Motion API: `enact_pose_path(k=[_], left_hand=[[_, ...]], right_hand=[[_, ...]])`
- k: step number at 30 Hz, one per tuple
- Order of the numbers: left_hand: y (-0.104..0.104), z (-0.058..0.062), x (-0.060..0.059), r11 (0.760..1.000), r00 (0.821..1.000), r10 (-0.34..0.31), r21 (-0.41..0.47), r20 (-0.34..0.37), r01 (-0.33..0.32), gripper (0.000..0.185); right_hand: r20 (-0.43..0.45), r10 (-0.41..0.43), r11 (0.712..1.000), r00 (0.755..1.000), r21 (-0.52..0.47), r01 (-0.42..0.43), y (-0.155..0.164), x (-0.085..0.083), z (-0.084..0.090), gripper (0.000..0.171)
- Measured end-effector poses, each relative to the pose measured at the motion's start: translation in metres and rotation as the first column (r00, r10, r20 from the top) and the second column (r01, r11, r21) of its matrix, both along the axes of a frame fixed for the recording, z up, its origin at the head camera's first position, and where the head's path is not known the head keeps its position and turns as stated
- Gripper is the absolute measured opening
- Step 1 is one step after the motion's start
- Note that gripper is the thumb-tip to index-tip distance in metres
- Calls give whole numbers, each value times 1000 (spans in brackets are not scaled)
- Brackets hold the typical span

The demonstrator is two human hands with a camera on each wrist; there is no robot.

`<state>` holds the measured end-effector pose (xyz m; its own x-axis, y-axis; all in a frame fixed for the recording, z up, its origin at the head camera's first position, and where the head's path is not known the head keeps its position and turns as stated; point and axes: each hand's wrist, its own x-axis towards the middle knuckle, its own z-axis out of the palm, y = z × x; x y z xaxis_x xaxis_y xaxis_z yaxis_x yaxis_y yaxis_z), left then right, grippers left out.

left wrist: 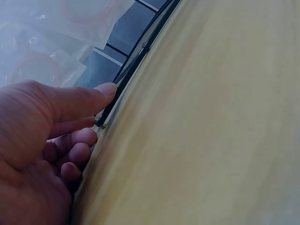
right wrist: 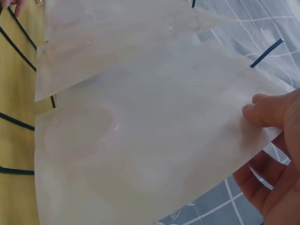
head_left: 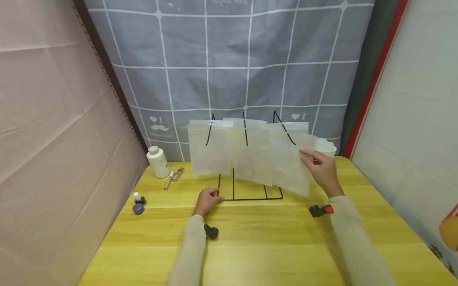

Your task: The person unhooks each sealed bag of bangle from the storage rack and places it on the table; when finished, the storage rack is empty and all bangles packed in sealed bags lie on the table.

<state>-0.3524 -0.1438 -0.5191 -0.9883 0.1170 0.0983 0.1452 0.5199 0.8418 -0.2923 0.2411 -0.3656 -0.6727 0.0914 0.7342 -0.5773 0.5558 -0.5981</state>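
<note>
On the yellow wood-grain worktop [head_left: 272, 246] stands a black wire display rack [head_left: 247, 190] with three frosted translucent plastic pouches hanging from its upright prongs. The left hand [head_left: 206, 201] rests at the rack's front left corner, its thumb and curled fingers [left wrist: 77, 140] pinching the black base wire against the worktop. The right hand [head_left: 322, 169] pinches the right edge of the rightmost frosted pouch [head_left: 291, 159] between thumb and fingers, the thumb [right wrist: 265, 110] lying on its face; this pouch hangs tilted, its lower corner swung outward past the rack's base. A faint ring-shaped item shows through it. I judge the chief risk to be a sideways pull: the light rack could tip or slide if the left hand's hold slackens, and the slick pouch could slip off its prong or tear at the hanging hole. The pouch beside it overlaps and could be dragged along. Nearby stand a white round bottle [head_left: 158, 161], two slim tubes [head_left: 173, 177] and small purple-capped vials [head_left: 138, 203]. The grey checked cloth backdrop [head_left: 229, 59] bears a printed heart, the letter "I" and a moustache; the smaller script beneath is too small to read.
</note>
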Motion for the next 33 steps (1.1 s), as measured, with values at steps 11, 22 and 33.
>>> enact_pose_path(k=[11, 22, 33], left_hand=[[-1, -2, 2, 1000, 1000, -1, -24, 18, 1, 49], [-3, -5, 3, 1000, 1000, -16, -10, 12, 16, 49], [-3, -9, 3, 1000, 1000, 0, 2, 24, 0, 48]], right_hand=[[39, 21, 1000, 999, 21, -22, 8, 23, -1, 23], [-62, 39, 995, 997, 90, -33, 33, 31, -8, 30], [353, 62, 998, 933, 2, -67, 102, 100, 3, 26]])
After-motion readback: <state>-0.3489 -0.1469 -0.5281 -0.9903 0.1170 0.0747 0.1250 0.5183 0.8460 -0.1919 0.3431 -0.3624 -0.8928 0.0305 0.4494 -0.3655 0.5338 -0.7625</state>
